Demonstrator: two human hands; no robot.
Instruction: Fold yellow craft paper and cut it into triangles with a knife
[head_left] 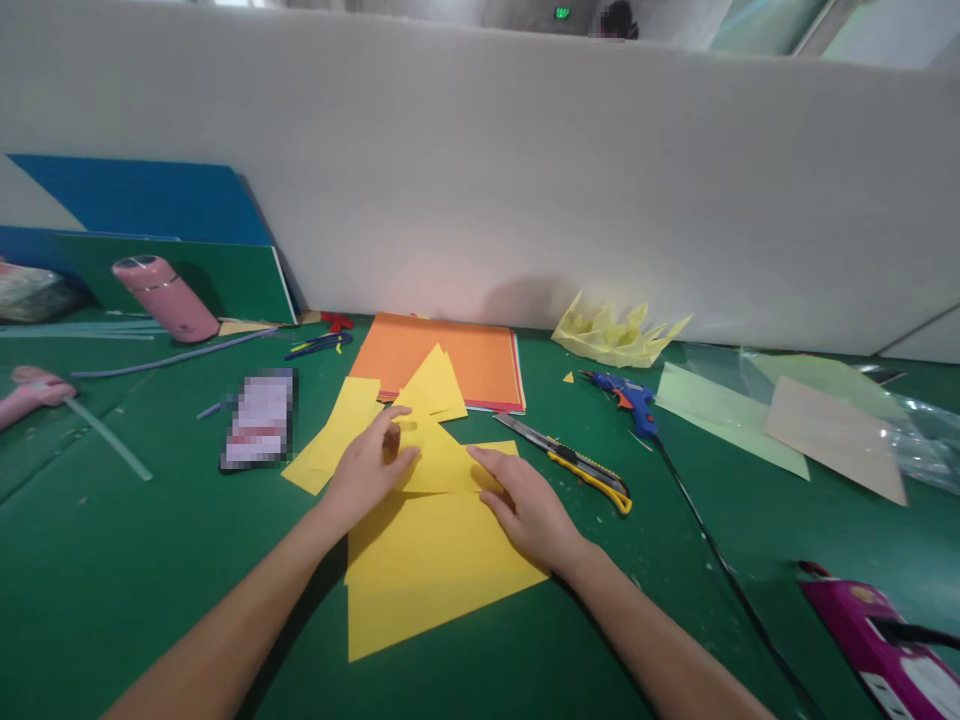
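Lying beneath left hand (375,460) (fingers parted) and right hand (529,500) (grip indeterminable): yellow sheets (435,550), overlapping, apt to skid if pressed unevenly; cutter (579,464), blade exposed, just beyond right hand, possible nick if brushed.

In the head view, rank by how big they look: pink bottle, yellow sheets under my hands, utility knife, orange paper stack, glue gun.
1. Yellow sheets, together
2. Orange paper stack, partly covered
3. Pink bottle
4. Utility knife and glue gun: longer versus bulkier, too alike to rank
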